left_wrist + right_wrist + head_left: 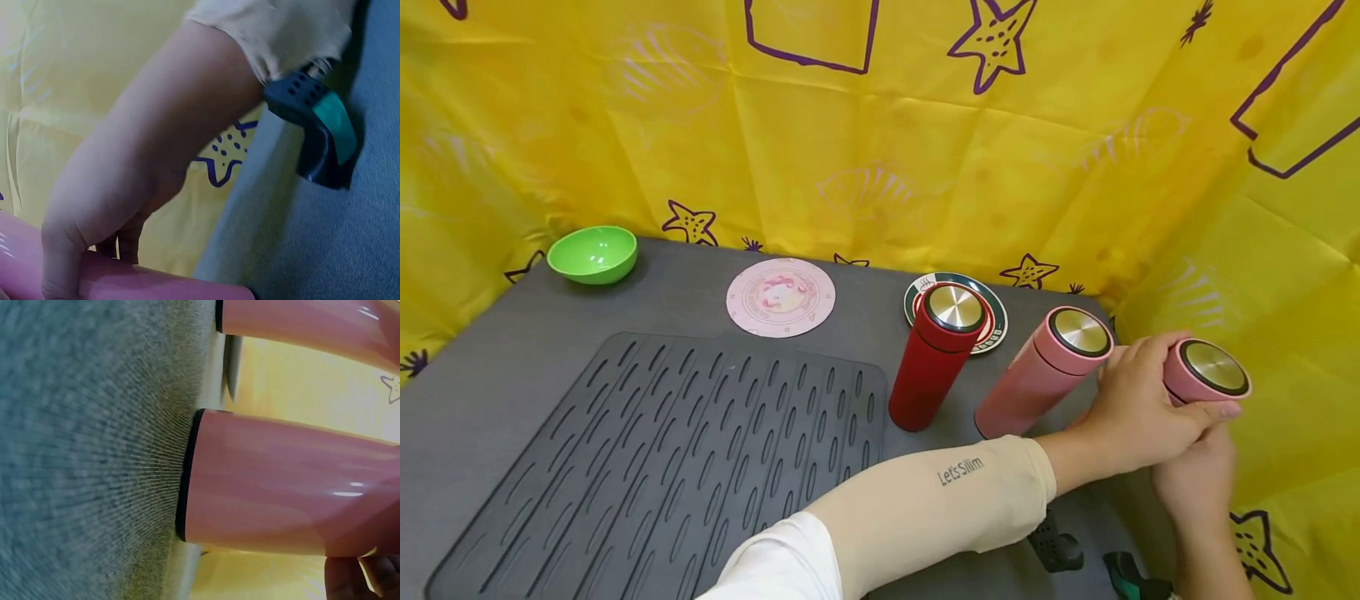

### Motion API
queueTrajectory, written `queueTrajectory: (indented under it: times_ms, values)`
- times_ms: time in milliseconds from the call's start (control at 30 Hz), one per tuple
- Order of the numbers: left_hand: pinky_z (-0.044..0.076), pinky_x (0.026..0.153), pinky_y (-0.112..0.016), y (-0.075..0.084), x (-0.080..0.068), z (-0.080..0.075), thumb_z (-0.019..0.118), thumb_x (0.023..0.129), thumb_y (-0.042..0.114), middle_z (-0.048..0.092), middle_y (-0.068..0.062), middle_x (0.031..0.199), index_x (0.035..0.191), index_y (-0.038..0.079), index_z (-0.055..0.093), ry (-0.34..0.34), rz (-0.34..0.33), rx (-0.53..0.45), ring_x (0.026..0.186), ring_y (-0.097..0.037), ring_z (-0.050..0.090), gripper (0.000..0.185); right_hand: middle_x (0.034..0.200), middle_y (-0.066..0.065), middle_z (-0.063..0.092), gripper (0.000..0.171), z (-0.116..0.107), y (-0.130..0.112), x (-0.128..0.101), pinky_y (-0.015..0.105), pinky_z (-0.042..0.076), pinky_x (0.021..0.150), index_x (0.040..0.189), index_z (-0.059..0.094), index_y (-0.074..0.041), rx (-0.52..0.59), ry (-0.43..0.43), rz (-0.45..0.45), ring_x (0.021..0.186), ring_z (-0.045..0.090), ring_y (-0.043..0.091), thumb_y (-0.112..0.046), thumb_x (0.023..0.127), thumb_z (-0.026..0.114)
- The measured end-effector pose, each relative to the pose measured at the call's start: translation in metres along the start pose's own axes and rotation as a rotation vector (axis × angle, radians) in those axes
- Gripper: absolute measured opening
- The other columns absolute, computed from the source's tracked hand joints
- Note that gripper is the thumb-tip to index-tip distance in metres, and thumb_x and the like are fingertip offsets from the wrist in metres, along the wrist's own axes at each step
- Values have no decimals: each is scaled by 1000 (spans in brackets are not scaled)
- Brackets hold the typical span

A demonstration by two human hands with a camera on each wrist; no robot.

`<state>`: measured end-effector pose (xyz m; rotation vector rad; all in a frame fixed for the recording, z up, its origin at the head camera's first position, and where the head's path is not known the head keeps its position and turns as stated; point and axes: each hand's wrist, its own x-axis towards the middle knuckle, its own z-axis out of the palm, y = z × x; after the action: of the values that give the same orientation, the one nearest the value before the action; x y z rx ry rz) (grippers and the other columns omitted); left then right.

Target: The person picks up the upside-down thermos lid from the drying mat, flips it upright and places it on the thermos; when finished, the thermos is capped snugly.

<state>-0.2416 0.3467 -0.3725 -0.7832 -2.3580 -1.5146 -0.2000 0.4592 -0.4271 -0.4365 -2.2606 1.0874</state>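
Observation:
At the right, a pink thermos [1213, 367] with a silver-topped lid stands upright on the table. My left hand [1131, 412] reaches across and holds it near the lid, thumb on the near side. Below that, my right hand [1197, 475] grips its body; in the left wrist view, the right hand's fingers curl over the pink wall. The right wrist view shows the thermos base [269, 481] at the tabletop. A second pink thermos [1037, 375] stands just left of the hands, and a red thermos [928, 367] stands farther left.
A dark ribbed mat [692, 450] covers the left part of the table. Behind it lie a pink round mat [781, 297] and a green bowl [593, 255]. A round coaster [996, 329] sits behind the red thermos. A black-and-teal handle [325, 128] lies near the right arm.

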Motion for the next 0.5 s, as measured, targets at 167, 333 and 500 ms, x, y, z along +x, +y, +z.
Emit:
queueTrajectory:
  times_ms: [167,333,500]
  values:
    - [27,95,-16,-1,0,-1,79,78,49,51,22,126,143,26,44,-40,-26,-36,117,5,38,77,86,-25,51,39,0,0,1,16,34,71,119,57,1,1,10,0,80,45,1,-15,87,72]
    - [31,91,-16,7,-5,7,82,64,65,42,21,125,142,29,33,35,-105,29,114,3,36,99,67,-10,48,22,-2,4,3,14,32,60,92,56,8,-27,8,-130,63,40,0,-2,81,73]
    - [30,88,-13,8,-8,13,76,67,70,40,12,121,133,23,36,130,-56,197,108,2,37,90,89,-1,52,44,-2,8,1,17,34,69,116,52,12,-88,-25,-88,75,38,-6,-3,80,74]
